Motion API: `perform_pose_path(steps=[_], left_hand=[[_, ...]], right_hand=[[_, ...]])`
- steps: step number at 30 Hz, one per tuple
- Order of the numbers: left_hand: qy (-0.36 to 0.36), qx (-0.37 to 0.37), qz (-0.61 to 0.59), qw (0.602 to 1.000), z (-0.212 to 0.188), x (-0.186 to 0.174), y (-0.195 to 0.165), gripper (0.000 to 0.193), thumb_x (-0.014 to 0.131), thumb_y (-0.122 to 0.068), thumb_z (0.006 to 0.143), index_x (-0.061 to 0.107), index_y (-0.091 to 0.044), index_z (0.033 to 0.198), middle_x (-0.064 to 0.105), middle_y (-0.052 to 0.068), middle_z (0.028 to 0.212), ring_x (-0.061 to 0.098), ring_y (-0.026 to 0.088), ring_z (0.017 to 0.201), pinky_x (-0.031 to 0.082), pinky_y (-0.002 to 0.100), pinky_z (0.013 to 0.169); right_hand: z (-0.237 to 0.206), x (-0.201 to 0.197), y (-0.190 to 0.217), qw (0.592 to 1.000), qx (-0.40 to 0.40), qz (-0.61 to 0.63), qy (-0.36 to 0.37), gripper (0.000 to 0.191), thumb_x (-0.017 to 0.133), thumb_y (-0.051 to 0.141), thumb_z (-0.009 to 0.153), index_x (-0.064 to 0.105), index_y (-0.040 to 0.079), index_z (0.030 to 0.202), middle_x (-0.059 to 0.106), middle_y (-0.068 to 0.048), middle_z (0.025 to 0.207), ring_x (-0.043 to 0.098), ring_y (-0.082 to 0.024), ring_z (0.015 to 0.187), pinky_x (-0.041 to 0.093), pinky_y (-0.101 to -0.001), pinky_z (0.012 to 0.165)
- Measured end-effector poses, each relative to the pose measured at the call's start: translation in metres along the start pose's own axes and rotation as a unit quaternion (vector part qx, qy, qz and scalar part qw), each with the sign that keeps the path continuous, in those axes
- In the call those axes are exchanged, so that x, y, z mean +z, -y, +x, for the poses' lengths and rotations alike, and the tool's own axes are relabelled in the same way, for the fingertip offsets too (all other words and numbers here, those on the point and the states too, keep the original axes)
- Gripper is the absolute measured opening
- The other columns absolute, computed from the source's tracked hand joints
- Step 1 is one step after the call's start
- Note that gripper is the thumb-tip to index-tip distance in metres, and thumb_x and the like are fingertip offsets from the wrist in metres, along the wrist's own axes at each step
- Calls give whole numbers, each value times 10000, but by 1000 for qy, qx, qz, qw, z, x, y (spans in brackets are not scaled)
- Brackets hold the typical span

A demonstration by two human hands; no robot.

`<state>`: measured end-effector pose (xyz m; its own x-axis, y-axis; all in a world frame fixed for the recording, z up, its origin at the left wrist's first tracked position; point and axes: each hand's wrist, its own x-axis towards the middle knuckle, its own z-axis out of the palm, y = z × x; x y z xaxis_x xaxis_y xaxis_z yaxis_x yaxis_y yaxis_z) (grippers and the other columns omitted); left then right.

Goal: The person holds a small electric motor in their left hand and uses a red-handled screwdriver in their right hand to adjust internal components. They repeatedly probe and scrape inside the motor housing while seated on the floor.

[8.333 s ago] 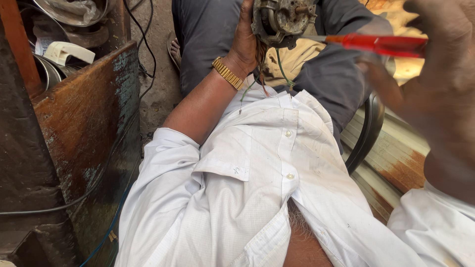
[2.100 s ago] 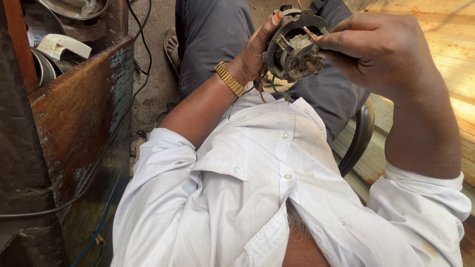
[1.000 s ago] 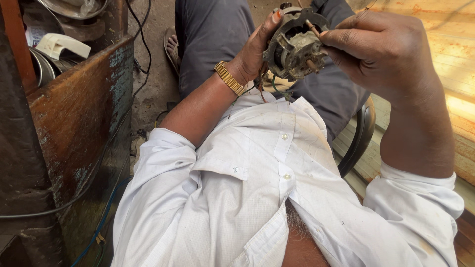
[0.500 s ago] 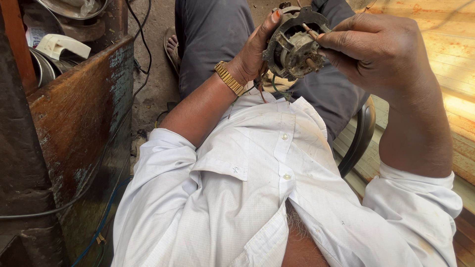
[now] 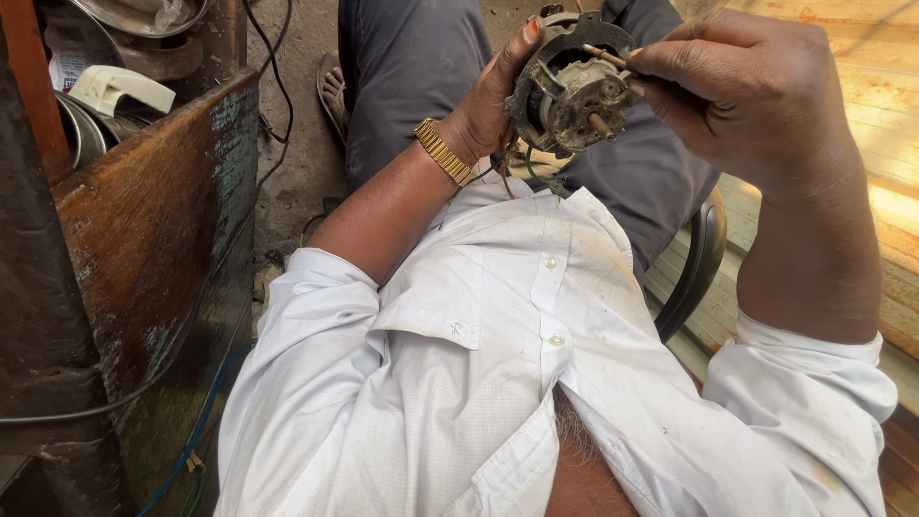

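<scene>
You hold the motor (image 5: pixel 572 81) up over your lap, near the top edge of the view, its open face turned toward you and its short shaft (image 5: pixel 601 125) pointing back at your chest. Your left hand (image 5: pixel 488 110) clamps it from the left side: thumb up along the rim, the other fingers hidden behind the housing, wrist bent back, a gold bracelet (image 5: pixel 442 151) just below it. Your right hand (image 5: pixel 742 91) comes in from the right with the forearm standing nearly upright; its fingertips are pinched together on a thin stick (image 5: pixel 605 56) whose tip lies across the upper opening of the motor. Wires (image 5: pixel 507 168) hang from the underside of the motor down to your shirt (image 5: pixel 498 354).

Room to move is tight on the left. A rusty box (image 5: pixel 153 239) stands just beside your left elbow, its top edge slanting up and away, with a cable (image 5: pixel 182 335) running down its side. Behind that edge lie metal bowls (image 5: pixel 81 134) and a white plastic piece (image 5: pixel 120 88). Between the box and your left leg there is a strip of bare floor (image 5: pixel 297 115), crossed by black cords and ending at your sandalled foot (image 5: pixel 332 91).

On the right, the black chair arm (image 5: pixel 704 258) curves just under your right forearm. Past it, wooden boards (image 5: pixel 881 105) spread out in the sun, well apart from the motor.
</scene>
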<state>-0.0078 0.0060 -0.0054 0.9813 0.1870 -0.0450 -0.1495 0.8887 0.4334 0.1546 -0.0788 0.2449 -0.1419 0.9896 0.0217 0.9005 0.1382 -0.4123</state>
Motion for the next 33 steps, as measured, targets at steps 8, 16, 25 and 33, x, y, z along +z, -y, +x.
perform_pose_path(steps=[8,16,25,33], left_hand=[[-44,-12,2,999,1,0,3,894,556,-745,915,526,-1,1410,670,251,1273,753,283,1120,691,403,905],[-53,-17,52,997,-1,2,0,853,549,-745,915,475,-43,1394,628,237,1254,739,279,1150,697,391,936],[-33,5,37,999,-3,3,-3,762,580,-676,973,434,-54,1388,612,234,1285,728,279,1177,684,401,972],[-74,34,125,989,-4,3,-1,940,629,-741,907,324,-88,1510,577,227,1352,681,320,1283,673,442,1044]], right_hand=[[7,0,6,1000,-5,-20,3,217,853,-8,909,748,24,1097,708,-87,991,707,-214,868,559,-305,757],[16,0,11,999,11,-44,30,278,884,25,806,769,45,1058,712,-86,954,704,-246,809,547,-336,693],[16,1,5,995,43,-16,86,279,843,30,843,778,49,1113,726,-107,1008,705,-270,821,550,-339,688],[7,16,0,976,193,83,60,123,831,-2,903,771,-43,1003,657,-146,786,635,-230,641,482,-345,563]])
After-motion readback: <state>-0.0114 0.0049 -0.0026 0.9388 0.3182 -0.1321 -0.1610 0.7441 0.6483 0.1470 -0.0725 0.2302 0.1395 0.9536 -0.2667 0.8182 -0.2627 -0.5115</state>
